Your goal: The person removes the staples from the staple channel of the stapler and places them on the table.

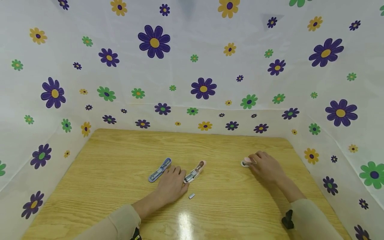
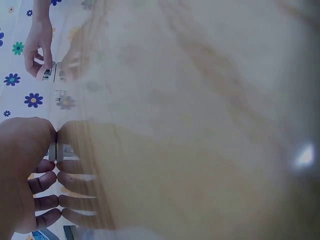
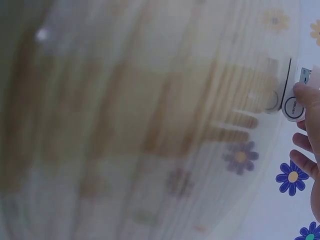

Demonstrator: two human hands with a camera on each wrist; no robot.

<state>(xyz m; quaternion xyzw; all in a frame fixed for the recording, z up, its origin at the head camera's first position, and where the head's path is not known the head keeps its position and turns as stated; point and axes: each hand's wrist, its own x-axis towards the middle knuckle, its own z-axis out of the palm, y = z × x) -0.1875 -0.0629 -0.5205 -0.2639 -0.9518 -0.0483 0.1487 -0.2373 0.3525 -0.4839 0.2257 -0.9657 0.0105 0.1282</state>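
Note:
In the head view my left hand (image 1: 171, 185) rests low over the table, thumb and index finger around the near end of a pink-and-white stapler (image 1: 195, 171). That stapler lies opened out, its metal staple channel showing. Left of my fingertips lies a blue stapler (image 1: 160, 170), also opened out flat. A short strip of staples (image 1: 192, 196) sits on the wood just right of my left thumb. Further right, my right hand (image 1: 268, 166) grips another pink-and-white stapler (image 1: 246, 162); its rounded white end (image 3: 293, 109) shows under the thumb in the right wrist view.
The wooden table (image 1: 135, 143) has a glossy, reflecting top. White cloth with printed flowers (image 1: 180, 66) encloses it at the back and both sides. My right hand is close to the table's right side.

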